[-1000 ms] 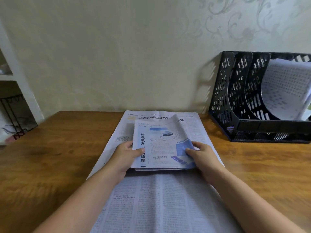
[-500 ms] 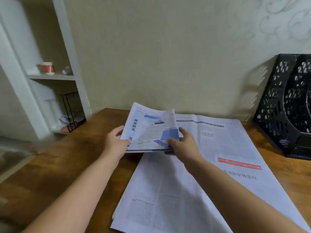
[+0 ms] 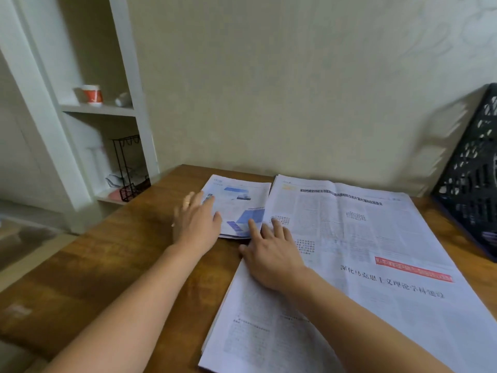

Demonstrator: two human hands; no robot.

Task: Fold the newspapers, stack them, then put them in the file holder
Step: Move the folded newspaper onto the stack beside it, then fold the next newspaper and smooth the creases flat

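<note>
A folded newspaper (image 3: 239, 204) with blue pictures lies flat on the wooden table (image 3: 107, 265), just left of a large unfolded newspaper (image 3: 363, 251). My left hand (image 3: 195, 220) lies over the folded paper's left edge with straight fingers. My right hand (image 3: 271, 250) lies flat with spread fingers, its fingertips at the folded paper's near right corner and its palm on the unfolded sheet. The black file holder (image 3: 473, 170) stands at the far right, cut by the frame edge.
A white shelf unit (image 3: 88, 109) stands left of the table, with a red-and-white cup (image 3: 92, 95) on a shelf and a black wire rack (image 3: 129, 168) below. The wall runs along the table's back edge.
The folded newspaper was carried left off the unfolded one and set down on the bare table. Both hands have let go of it and now lie flat.
</note>
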